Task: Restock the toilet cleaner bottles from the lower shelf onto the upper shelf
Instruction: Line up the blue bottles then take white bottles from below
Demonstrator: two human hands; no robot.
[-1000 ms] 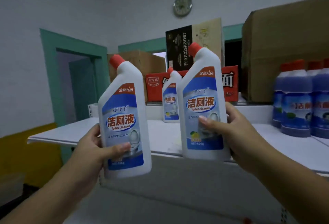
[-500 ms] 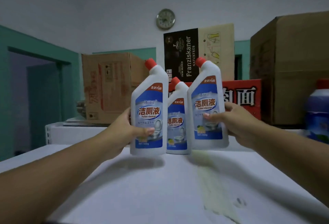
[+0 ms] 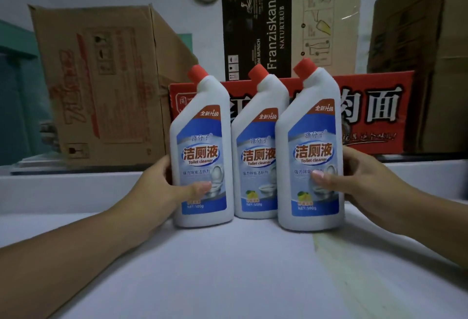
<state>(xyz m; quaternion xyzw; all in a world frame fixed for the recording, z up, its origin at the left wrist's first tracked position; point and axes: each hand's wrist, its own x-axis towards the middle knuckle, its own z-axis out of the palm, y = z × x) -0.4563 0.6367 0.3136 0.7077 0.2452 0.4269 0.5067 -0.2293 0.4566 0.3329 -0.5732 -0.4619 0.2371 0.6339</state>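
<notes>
**White plastic lining up three abreast**

The left hand [image 3: 162,187] is wrapping round the left bottle [image 3: 202,156], thumb lying across the label. The right hand [image 3: 364,182] is gripping the right bottle [image 3: 311,151] in the same way. Both bottles are standing upright with their bases seemingly meeting the upper shelf [image 3: 228,268]. Between the hands, the middle bottle [image 3: 255,156] is standing free and a little further back. It is crowding its neighbours so closely that contact cannot be told.

The danger is lying in the letting go. These bottles are looking tall for their footing, with off-centre necks. Fingers sliding out from behind could be dragging one forward or tipping it into the middle bottle, which in turn is sitting just ahead of the red carton [image 3: 374,113]. A yellowish streak [image 3: 336,255] is running toward the camera from under the right hand's bottle. If that is residue, the base there may be skidding rather than settling
</notes>
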